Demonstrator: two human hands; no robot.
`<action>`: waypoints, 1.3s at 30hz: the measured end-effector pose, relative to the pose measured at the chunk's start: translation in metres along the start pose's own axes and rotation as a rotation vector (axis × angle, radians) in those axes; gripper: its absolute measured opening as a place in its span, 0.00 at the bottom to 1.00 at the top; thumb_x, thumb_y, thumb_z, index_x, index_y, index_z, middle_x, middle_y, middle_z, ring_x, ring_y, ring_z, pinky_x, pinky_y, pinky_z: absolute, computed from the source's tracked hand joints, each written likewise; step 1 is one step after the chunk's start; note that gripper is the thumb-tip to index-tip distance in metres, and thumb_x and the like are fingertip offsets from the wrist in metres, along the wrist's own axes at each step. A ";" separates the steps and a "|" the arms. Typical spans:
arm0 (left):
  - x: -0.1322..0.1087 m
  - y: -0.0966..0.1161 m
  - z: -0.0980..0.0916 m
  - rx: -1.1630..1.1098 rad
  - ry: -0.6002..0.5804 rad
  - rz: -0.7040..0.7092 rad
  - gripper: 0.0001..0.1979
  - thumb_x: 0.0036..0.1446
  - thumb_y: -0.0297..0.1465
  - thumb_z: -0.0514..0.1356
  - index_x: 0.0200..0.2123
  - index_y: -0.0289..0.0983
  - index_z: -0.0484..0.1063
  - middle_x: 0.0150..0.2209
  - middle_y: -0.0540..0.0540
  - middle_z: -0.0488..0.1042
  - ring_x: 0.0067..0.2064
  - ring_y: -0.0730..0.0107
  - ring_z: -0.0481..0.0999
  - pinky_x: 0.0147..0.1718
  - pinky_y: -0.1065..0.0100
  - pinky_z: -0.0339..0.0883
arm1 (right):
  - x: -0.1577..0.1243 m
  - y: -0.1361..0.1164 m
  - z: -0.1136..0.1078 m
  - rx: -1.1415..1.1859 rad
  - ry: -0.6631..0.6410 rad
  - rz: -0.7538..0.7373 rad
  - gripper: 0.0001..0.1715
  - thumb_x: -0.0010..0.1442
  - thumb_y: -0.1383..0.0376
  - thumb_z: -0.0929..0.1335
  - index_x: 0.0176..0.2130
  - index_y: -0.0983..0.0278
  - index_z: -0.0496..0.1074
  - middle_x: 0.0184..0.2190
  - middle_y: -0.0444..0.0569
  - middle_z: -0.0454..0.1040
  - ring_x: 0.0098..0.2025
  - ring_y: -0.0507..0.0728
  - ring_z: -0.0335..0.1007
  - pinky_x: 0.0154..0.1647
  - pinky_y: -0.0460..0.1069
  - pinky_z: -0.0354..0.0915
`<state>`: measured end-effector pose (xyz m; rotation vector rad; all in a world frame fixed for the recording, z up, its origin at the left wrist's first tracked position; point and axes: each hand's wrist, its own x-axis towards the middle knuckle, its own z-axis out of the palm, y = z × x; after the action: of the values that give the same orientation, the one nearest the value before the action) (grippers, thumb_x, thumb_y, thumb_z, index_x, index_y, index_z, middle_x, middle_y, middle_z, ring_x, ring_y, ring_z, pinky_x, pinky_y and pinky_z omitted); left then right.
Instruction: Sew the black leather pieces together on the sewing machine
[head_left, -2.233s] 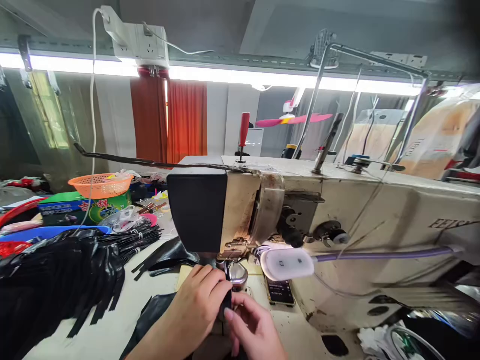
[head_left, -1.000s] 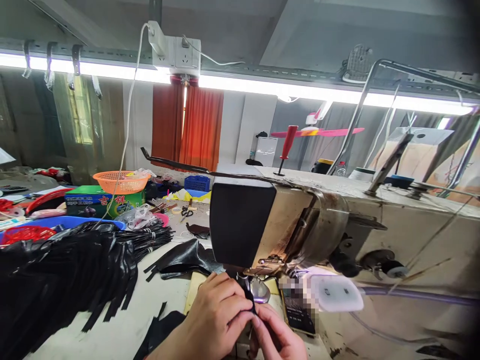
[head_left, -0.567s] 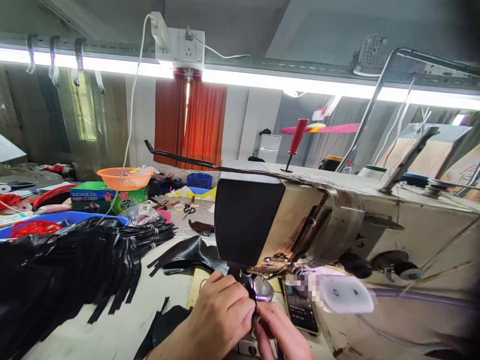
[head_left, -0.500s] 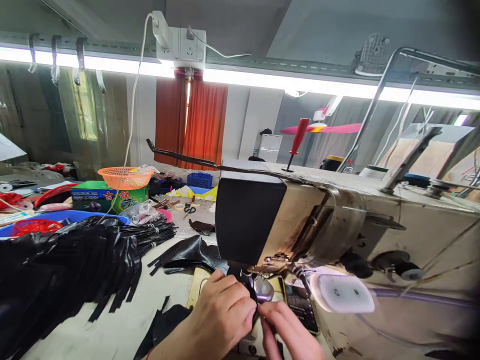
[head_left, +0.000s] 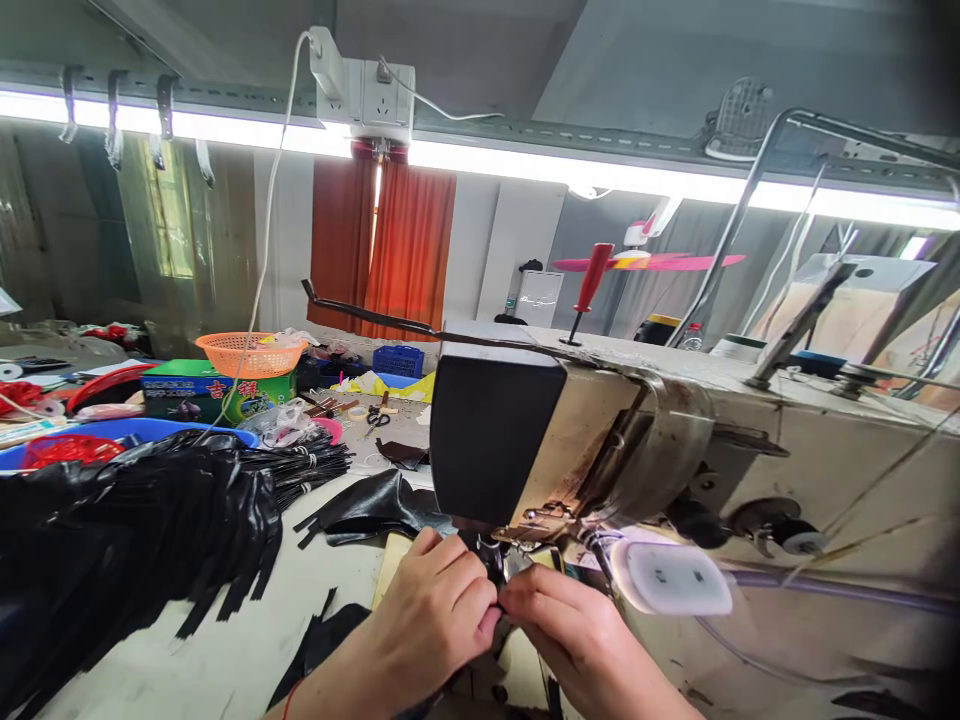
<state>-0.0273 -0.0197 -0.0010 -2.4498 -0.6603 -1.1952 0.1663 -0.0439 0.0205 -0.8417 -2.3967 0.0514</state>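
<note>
Under the head of a sewing machine (head_left: 499,435), my two hands meet fingertip to fingertip. My left hand (head_left: 439,610) is curled closed over a black leather-like piece (head_left: 489,558), mostly hidden by the fingers and the machine. From the other side, my right hand (head_left: 566,620) pinches at the near edge of that same piece, thumb tucked below. The needle area is hard to make out behind my knuckles. More black material (head_left: 330,640) lies beside my left wrist, and a glossy black piece (head_left: 379,505) rests behind my left hand.
A heap of black strips (head_left: 142,550) covers the left of the table. Behind it stand a blue basin (head_left: 157,428), a green box (head_left: 225,390) and an orange basket (head_left: 251,355). Scissors (head_left: 379,418) lie farther back. A lit lamp (head_left: 671,577) sits right of my hands.
My right hand has moved up and left, closing against my left fingertips and covering most of the phone behind it. My left hand has barely shifted. The view has turned slightly.
</note>
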 end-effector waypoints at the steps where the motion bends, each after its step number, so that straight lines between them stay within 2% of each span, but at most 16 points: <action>1: 0.000 0.000 0.000 0.017 -0.008 0.007 0.07 0.57 0.24 0.56 0.27 0.36 0.67 0.26 0.50 0.71 0.31 0.66 0.65 0.30 0.63 0.52 | 0.001 -0.002 -0.001 0.014 -0.005 0.008 0.11 0.65 0.73 0.62 0.40 0.64 0.73 0.34 0.50 0.76 0.35 0.52 0.74 0.36 0.44 0.71; 5: -0.001 -0.002 -0.005 0.007 -0.055 0.017 0.08 0.60 0.22 0.54 0.28 0.36 0.67 0.27 0.50 0.71 0.31 0.67 0.65 0.31 0.64 0.52 | 0.002 -0.006 0.001 0.043 0.068 -0.002 0.12 0.62 0.76 0.62 0.39 0.63 0.71 0.33 0.50 0.75 0.34 0.53 0.73 0.35 0.45 0.71; 9: -0.002 -0.004 -0.010 -0.195 -0.117 -0.088 0.08 0.56 0.20 0.56 0.36 0.37 0.68 0.34 0.49 0.73 0.38 0.66 0.68 0.38 0.63 0.57 | 0.000 -0.006 0.009 0.019 0.190 -0.004 0.13 0.61 0.77 0.62 0.40 0.62 0.69 0.31 0.48 0.73 0.34 0.53 0.72 0.34 0.45 0.70; 12: -0.003 -0.005 -0.007 -0.350 -0.103 -0.201 0.12 0.49 0.20 0.59 0.37 0.38 0.68 0.37 0.48 0.73 0.41 0.64 0.68 0.42 0.62 0.59 | -0.001 -0.006 0.015 0.027 0.269 -0.003 0.13 0.60 0.77 0.63 0.40 0.63 0.69 0.31 0.48 0.72 0.34 0.53 0.71 0.35 0.46 0.70; 15: -0.005 -0.004 0.001 -0.441 -0.029 -0.234 0.11 0.48 0.21 0.61 0.36 0.37 0.68 0.36 0.47 0.73 0.40 0.64 0.69 0.41 0.62 0.61 | -0.002 -0.006 0.021 0.062 0.333 -0.015 0.13 0.60 0.79 0.62 0.41 0.65 0.69 0.32 0.50 0.72 0.35 0.53 0.70 0.35 0.46 0.70; 18: -0.007 -0.007 0.010 -0.474 0.056 -0.204 0.08 0.51 0.21 0.60 0.36 0.37 0.69 0.35 0.47 0.75 0.38 0.65 0.69 0.39 0.63 0.61 | -0.005 -0.007 0.026 0.075 0.373 -0.027 0.14 0.60 0.80 0.62 0.41 0.66 0.69 0.33 0.52 0.71 0.36 0.53 0.69 0.35 0.47 0.69; 21: -0.009 -0.010 0.015 -0.500 0.094 -0.151 0.08 0.55 0.21 0.60 0.37 0.37 0.70 0.36 0.48 0.77 0.40 0.65 0.70 0.41 0.63 0.62 | -0.007 -0.007 0.030 0.091 0.393 -0.026 0.15 0.59 0.81 0.62 0.42 0.67 0.69 0.33 0.52 0.71 0.36 0.53 0.69 0.36 0.47 0.69; 28: -0.005 -0.013 0.013 -0.464 0.154 -0.053 0.07 0.55 0.20 0.60 0.36 0.37 0.72 0.34 0.50 0.79 0.38 0.68 0.72 0.40 0.65 0.63 | -0.009 -0.003 0.038 0.089 0.420 -0.038 0.15 0.58 0.81 0.63 0.42 0.68 0.69 0.33 0.53 0.72 0.36 0.53 0.69 0.36 0.47 0.70; 32: -0.005 -0.012 0.011 -0.357 0.155 0.001 0.05 0.58 0.22 0.58 0.36 0.36 0.72 0.33 0.50 0.79 0.37 0.70 0.72 0.39 0.66 0.60 | -0.009 -0.002 0.038 0.086 0.457 -0.070 0.15 0.57 0.81 0.64 0.42 0.68 0.69 0.32 0.53 0.73 0.36 0.53 0.70 0.35 0.47 0.70; 39: -0.010 -0.015 0.012 -0.246 0.134 0.077 0.06 0.60 0.23 0.56 0.39 0.36 0.72 0.37 0.50 0.80 0.40 0.70 0.74 0.44 0.63 0.58 | -0.010 0.003 0.043 0.055 0.501 -0.135 0.17 0.53 0.82 0.66 0.42 0.69 0.71 0.32 0.54 0.75 0.35 0.54 0.70 0.34 0.48 0.70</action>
<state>-0.0328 -0.0040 -0.0144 -2.5344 -0.3978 -1.4709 0.1506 -0.0408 -0.0208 -0.5810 -1.9620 -0.1313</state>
